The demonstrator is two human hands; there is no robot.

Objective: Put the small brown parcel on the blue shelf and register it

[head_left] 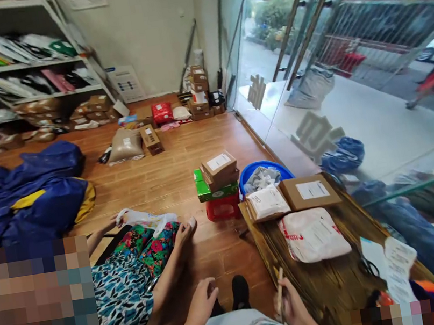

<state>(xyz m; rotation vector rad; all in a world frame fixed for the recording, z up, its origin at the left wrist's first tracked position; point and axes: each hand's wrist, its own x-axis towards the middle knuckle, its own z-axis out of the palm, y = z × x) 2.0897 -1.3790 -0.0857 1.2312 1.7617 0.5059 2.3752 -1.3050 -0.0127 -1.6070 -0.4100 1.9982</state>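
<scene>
My left hand (204,298) hovers above my lap, thumb apart from its loosely bent fingers, with nothing visible in it. My right hand (292,303) is closed around a thin tan stick (280,295) beside the table's near edge; its exact kind is unclear. On the dark wooden table (301,286) lies a white parcel with red print (314,235). Behind that are a smaller white packet (267,201) and a brown cardboard box (309,192) with a label. Black-handled scissors (370,266) and paper slips (398,260) lie towards the right.
A seated person (135,272) in patterned clothes is close on my left, with a white plastic bag (148,219) on the lap. Stacked boxes (218,173) and a blue bin (245,172) stand ahead. Parcel shelves (35,64) line the back left; glass doors (268,68) stand right.
</scene>
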